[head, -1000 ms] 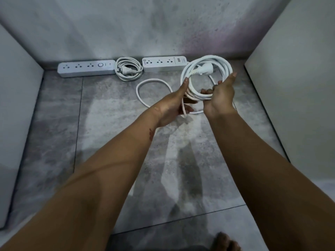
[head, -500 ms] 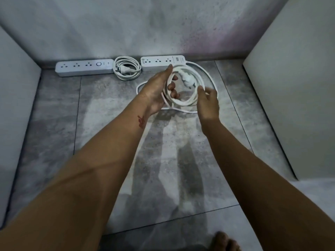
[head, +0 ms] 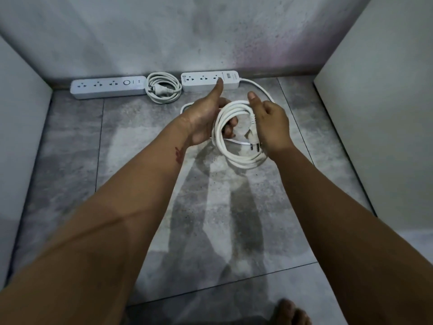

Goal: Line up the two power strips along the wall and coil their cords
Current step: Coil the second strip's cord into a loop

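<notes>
The cord [head: 241, 161] is held coiled, hooked by the left hand [head: 203, 120] and clasped by the right hand [head: 273, 124], fingers [head: 230, 123] curled. Its power strip [head: 206, 82], at the wall [head: 210, 31] just beyond the fingers, could be dragged askew if the remaining slack is wound tight.

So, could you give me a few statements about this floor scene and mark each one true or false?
1. The left power strip and right power strip both lie along the back wall. True.
2. The left strip's cord sprawls loose across the floor. False: it lies coiled between the strips.
3. The left hand and right hand both hold the second cord's coil. True.
4. That coil's plug sits in a socket. False: it hangs free, prongs bare.
</notes>
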